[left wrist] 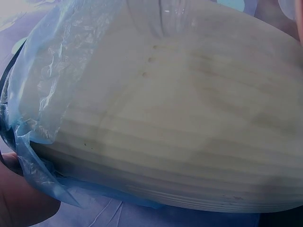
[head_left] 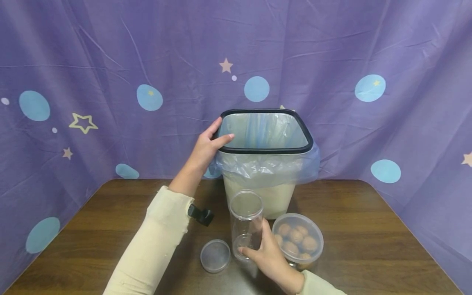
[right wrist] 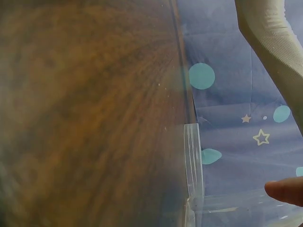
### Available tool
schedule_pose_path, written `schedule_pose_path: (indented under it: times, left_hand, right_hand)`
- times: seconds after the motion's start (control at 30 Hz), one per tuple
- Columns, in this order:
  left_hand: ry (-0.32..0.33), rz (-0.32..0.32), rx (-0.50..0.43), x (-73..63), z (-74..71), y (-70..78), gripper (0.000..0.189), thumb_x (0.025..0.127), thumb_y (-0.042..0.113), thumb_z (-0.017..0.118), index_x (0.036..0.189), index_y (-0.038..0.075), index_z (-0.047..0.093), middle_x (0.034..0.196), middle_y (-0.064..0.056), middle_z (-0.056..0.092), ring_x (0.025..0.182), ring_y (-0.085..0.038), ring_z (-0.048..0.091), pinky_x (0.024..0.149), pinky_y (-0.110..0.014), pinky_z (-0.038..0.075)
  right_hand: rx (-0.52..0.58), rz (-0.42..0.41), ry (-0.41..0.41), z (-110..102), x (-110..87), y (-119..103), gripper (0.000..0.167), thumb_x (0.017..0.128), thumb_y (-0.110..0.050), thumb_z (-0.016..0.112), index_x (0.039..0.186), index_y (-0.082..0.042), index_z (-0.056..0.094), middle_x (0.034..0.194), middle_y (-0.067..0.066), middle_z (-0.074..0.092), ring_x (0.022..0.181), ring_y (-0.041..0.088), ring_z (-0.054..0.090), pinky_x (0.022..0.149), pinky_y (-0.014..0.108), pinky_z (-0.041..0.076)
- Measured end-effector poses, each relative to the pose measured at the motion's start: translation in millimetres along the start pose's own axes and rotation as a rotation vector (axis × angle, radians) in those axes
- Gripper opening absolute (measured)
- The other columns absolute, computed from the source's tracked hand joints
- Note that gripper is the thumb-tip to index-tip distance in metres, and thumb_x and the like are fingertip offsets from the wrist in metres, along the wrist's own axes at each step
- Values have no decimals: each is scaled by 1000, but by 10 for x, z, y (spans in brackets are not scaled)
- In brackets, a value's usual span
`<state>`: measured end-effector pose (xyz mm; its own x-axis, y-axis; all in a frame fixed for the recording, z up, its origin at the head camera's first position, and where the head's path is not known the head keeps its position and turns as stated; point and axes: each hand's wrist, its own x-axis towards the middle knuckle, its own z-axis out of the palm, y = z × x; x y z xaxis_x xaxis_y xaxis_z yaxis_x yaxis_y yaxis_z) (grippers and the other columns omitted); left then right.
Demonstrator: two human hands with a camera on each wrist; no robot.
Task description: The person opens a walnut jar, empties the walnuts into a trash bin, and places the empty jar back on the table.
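My left hand (head_left: pixel 206 149) holds the black rim (head_left: pixel 265 151) of a cream trash bin (head_left: pixel 265 196) at its left corner, thumb over the inside and fingers along the outer side. A thin bluish bag (head_left: pixel 271 166) lines the bin and hangs over its rim; the left wrist view shows its loose edge (left wrist: pixel 52 80). In front of the bin, my right hand (head_left: pixel 271 254) grips a clear plastic jar (head_left: pixel 245 225) low on its side. The jar stands upright with its mouth uncovered. In the right wrist view, the thumb (right wrist: pixel 286 189) lies against the jar.
A round translucent lid (head_left: pixel 215 256) lies on the brown wooden table (head_left: pixel 350 225), left of the jar. To the right, near my right wrist, stands a lidded clear container (head_left: pixel 317 241) with several walnut-like brown balls inside. Behind the table hangs a purple curtain (head_left: pixel 184 41).
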<state>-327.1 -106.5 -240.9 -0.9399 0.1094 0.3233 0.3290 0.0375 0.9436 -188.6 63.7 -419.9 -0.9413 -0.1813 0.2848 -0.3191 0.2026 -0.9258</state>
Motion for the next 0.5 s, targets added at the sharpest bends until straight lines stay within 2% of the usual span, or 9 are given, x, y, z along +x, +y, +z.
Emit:
schedule_pose_path:
  times: [0.17, 0.33, 0.5]
  left_hand:
    - [-3, -13, 18, -9, 9, 19, 73, 85, 17, 65, 148, 8, 29, 154, 0, 26, 140, -8, 19, 113, -23, 19]
    - [-9, -18, 35, -20, 13, 35, 74, 86, 18, 65, 148, 9, 28, 155, 1, 25, 141, -8, 17, 114, -23, 17]
    - [-8, -30, 43, -27, 4, 37, 74, 86, 19, 65, 149, 10, 27, 155, 1, 24, 141, -9, 17, 114, -25, 19]
  right_hand:
    - [11, 0, -21, -8, 11, 27, 88, 70, -8, 79, 141, 1, 28, 142, 18, 41, 134, 35, 34, 111, 54, 21]
    - [25, 13, -28, -29, 13, 12, 88, 71, -13, 79, 142, 1, 28, 139, 18, 42, 130, 35, 38, 108, 55, 27]
    - [60, 13, -7, -71, 0, -41, 94, 73, -16, 79, 145, 2, 21, 143, 23, 37, 132, 38, 36, 109, 54, 26]
